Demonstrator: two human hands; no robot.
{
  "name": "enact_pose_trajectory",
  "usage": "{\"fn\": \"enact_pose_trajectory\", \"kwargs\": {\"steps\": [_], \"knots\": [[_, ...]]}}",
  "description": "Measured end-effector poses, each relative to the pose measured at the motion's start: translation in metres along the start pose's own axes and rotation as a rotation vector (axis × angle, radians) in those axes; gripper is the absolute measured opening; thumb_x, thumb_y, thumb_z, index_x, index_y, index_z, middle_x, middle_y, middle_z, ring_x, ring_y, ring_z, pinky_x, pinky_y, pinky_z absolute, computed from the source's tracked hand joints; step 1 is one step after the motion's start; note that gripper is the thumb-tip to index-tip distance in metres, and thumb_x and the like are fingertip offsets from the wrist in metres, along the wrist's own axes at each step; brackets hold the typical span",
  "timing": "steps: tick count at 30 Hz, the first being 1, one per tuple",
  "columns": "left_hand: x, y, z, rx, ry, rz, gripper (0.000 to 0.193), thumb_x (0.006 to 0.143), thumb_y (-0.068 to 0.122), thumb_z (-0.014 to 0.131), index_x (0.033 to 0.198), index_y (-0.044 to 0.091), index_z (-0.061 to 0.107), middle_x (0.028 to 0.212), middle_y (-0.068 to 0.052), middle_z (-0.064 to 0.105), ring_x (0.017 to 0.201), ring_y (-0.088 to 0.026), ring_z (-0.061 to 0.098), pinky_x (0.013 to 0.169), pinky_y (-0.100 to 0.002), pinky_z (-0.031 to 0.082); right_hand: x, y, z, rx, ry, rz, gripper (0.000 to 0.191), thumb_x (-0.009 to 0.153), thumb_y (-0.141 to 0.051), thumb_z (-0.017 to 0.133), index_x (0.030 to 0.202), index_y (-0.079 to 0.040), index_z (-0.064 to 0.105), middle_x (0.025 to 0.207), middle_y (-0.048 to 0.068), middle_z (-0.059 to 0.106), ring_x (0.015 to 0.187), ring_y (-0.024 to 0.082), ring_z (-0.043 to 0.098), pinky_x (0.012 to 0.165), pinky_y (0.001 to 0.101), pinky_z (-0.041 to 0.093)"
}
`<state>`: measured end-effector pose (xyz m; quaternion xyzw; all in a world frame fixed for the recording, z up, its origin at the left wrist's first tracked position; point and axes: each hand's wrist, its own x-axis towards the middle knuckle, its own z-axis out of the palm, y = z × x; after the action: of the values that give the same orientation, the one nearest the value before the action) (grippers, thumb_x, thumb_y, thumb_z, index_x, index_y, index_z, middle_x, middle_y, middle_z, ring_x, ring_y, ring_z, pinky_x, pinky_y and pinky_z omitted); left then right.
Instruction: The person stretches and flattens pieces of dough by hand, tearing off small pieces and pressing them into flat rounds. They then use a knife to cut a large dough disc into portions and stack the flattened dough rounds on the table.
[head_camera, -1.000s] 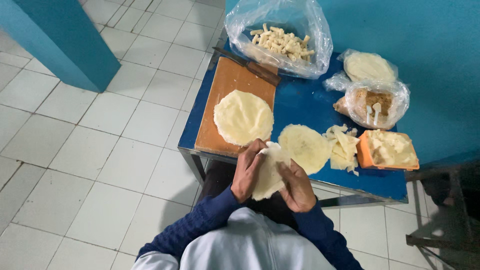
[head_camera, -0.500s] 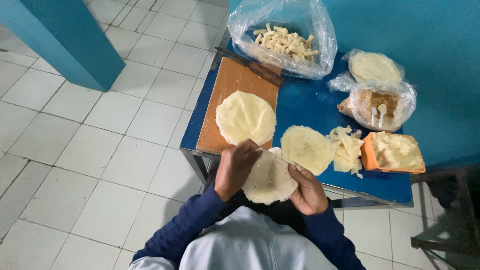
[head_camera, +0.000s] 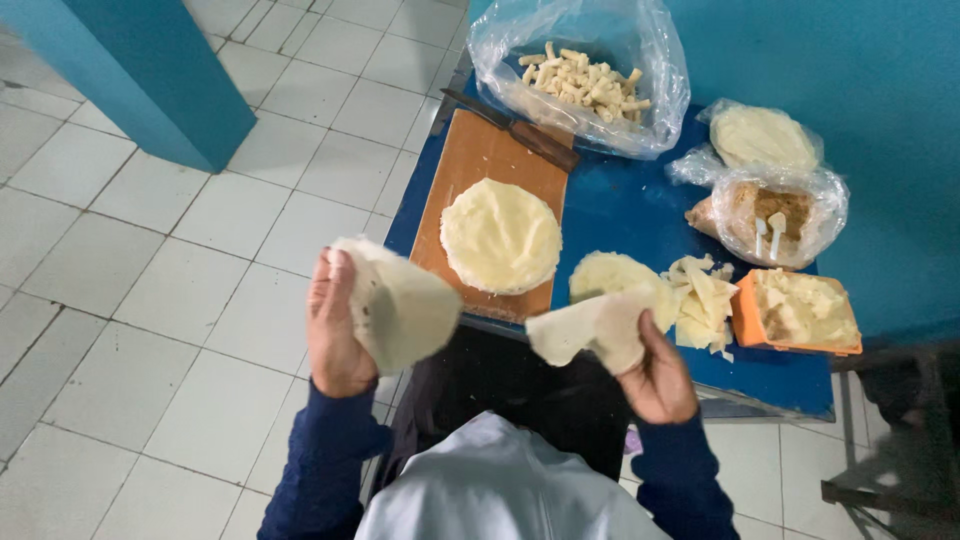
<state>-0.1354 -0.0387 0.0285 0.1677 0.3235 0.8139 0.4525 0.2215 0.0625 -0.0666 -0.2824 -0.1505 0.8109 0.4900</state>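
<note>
Left hand (head_camera: 338, 325) is raised over the tiled floor (head_camera: 180, 300), left of the blue surface (head_camera: 630, 205). Its fingers are folded around the edge of a thin pale dough sheet (head_camera: 400, 305), which hangs bent across the palm. Sheet is clear of the surface, held in the air.

Right hand (head_camera: 655, 375) is at the near edge of the surface. Its fingers pinch a second thin dough sheet (head_camera: 590, 328), which droops to the left from the grip. This sheet overlaps, in view, the near rim of a round stack of sheets (head_camera: 610, 275) on the surface; contact cannot be told. The two held sheets are well apart.

On the surface:
- wooden cutting board (head_camera: 485, 160), with a thick round stack of dough sheets (head_camera: 500, 235) lying on its near half
- dark-handled knife (head_camera: 510, 128) across the far end of the board
- clear plastic bag of pale cut sticks (head_camera: 585, 80), far side, touching the knife end
- loose pile of pale trimmings (head_camera: 705, 295), just right of the smaller round stack
- orange tray (head_camera: 745, 320) with pale filling, right of the trimmings
- clear bag of brown filling (head_camera: 775, 215) with two white utensils standing in it
- bagged round dough (head_camera: 760, 135) behind that, against the blue wall (head_camera: 860, 60)

Dark blue sleeves cover both forearms.
</note>
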Motion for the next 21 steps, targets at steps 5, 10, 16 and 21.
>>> {"fn": "enact_pose_trajectory", "kwargs": {"steps": [5, 10, 16, 21], "knots": [[0.010, 0.025, -0.020, 0.030, -0.001, 0.177, 0.006, 0.109, 0.015, 0.058, 0.110, 0.010, 0.060, 0.096, 0.000, 0.067, 0.078, -0.008, 0.063, 0.068, -0.024, 0.053, 0.054, -0.031, 0.078, -0.491, -0.361, -0.535, 0.026, 0.115, -0.012, 0.056, 0.135, 0.002, 0.064, 0.131, 0.015, 0.069, 0.123, 0.024, 0.066, 0.112, 0.0418, 0.051], [0.016, 0.028, -0.029, 0.051, -0.062, 0.267, 0.009, 0.112, 0.014, 0.060, 0.106, 0.008, 0.057, 0.097, -0.002, 0.064, 0.082, -0.008, 0.061, 0.073, -0.024, 0.053, 0.097, 0.021, 0.141, -1.684, -0.703, -1.070, 0.035, 0.103, -0.012, 0.062, 0.138, -0.008, 0.065, 0.142, 0.013, 0.066, 0.136, 0.028, 0.059, 0.118, 0.0442, 0.044], [0.021, 0.031, -0.021, 0.080, -0.046, 0.240, 0.007, 0.108, 0.015, 0.060, 0.107, 0.009, 0.056, 0.098, -0.001, 0.064, 0.086, -0.007, 0.062, 0.076, -0.022, 0.053, 0.083, 0.044, 0.130, -1.938, -0.767, -1.142, 0.059, 0.091, -0.007, 0.071, 0.147, -0.010, 0.055, 0.155, 0.007, 0.054, 0.150, 0.025, 0.045, 0.126, 0.0462, 0.033], [0.027, 0.029, -0.006, 0.118, -0.148, 0.235, 0.009, 0.112, 0.015, 0.061, 0.113, 0.007, 0.057, 0.098, -0.001, 0.062, 0.084, -0.007, 0.059, 0.072, -0.022, 0.049, 0.072, 0.044, 0.127, -2.050, -0.781, -1.069, 0.076, 0.082, -0.018, 0.076, 0.151, -0.009, 0.046, 0.156, 0.012, 0.049, 0.148, 0.030, 0.041, 0.123, 0.0495, 0.030]]}}
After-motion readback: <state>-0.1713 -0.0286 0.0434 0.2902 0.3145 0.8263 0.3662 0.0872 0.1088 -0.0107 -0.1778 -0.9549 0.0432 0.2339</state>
